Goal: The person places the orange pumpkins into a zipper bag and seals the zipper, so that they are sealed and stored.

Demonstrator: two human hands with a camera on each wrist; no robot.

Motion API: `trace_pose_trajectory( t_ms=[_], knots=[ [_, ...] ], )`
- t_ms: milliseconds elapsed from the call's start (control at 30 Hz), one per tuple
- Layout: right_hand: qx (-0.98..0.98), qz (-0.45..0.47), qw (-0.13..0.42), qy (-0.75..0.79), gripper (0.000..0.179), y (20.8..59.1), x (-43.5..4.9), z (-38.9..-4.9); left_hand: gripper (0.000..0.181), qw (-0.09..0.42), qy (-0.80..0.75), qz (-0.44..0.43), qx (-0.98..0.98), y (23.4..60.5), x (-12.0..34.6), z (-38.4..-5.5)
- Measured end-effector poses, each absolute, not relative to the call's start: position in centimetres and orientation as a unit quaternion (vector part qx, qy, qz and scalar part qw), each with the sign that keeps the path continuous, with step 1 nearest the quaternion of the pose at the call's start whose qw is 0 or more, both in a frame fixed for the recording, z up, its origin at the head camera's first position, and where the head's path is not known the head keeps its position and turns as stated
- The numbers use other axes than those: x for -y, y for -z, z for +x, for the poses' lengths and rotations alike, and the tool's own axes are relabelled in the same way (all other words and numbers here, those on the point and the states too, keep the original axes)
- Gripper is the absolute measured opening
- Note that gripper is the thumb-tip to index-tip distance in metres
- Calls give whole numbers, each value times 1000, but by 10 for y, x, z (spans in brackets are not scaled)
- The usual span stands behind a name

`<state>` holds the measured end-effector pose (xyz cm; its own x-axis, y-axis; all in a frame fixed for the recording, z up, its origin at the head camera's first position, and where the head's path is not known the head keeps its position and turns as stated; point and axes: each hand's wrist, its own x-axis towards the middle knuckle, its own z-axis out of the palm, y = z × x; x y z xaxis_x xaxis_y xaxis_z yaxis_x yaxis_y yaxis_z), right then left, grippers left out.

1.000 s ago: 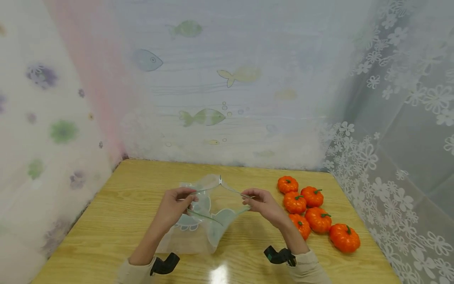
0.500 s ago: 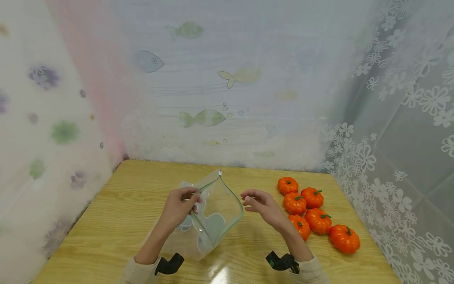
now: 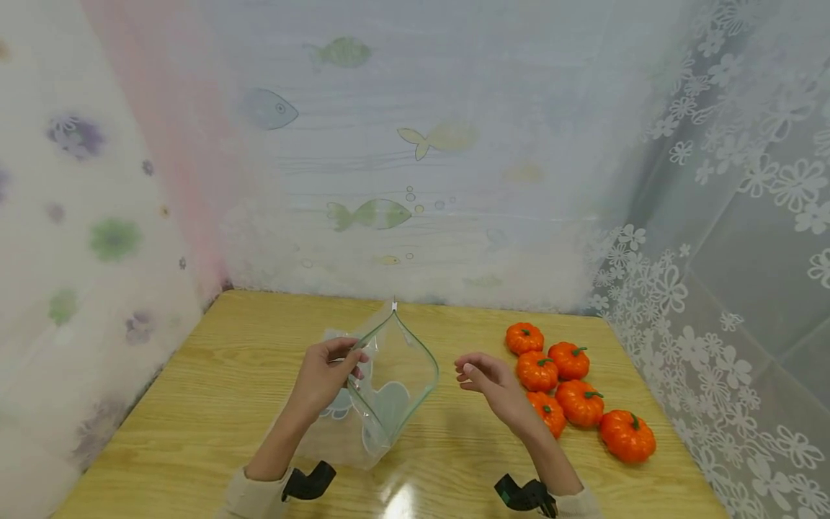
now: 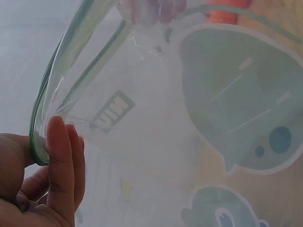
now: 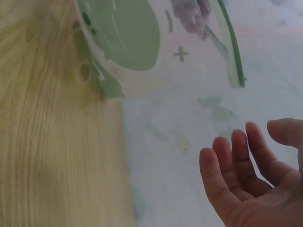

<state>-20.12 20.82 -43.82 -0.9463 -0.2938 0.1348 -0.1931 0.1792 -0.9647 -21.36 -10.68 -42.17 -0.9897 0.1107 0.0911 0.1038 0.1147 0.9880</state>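
A clear zip bag (image 3: 392, 404) with printed pale green-blue shapes and a green-edged zip stands spread wide at its mouth above the table. My left hand (image 3: 327, 375) pinches one side of the mouth between thumb and fingers; the left wrist view shows that grip on the zip edge (image 4: 39, 153). To the right of the bag, my right hand (image 3: 489, 382) hovers apart from it, fingers loosely bent and holding nothing. In the right wrist view its fingers (image 5: 215, 177) are spread apart from the thumb. A white slider (image 3: 394, 306) sits at the far corner of the zip.
Several small orange pumpkins with green stems cluster on the right of the wooden table (image 3: 227, 360), the nearest pumpkin (image 3: 627, 436) by the right front. A fish-printed curtain (image 3: 421, 180) hangs behind the table's far edge, with a flower-patterned curtain (image 3: 674, 288) along the right.
My right hand has let go of the bag's right edge and moved right, away from it. The mouth now gapes in a diamond shape while my left hand keeps its grip.
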Motion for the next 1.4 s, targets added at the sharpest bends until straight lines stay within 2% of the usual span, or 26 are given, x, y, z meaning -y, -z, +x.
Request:
trace_pose_trajectory(
  t_ms=[567, 767, 1200, 1400],
  knots=[
    [-757, -133, -70, 635, 30, 463, -235, -192, 33, 7, -685, 78, -725, 422, 109, -213],
    [-738, -129, -113, 653, 23, 469, -250, -190, 32, 6, -690, 86, -719, 422, 109, -214],
    [-728, -70, -164, 662, 21, 473, -278, -172, 33, 3, -693, 92, -715, 423, 110, -212],
    [-758, 3, -191, 623, 22, 477, -291, -163, 32, 4, -693, 86, -716, 422, 108, -212]
  ],
)
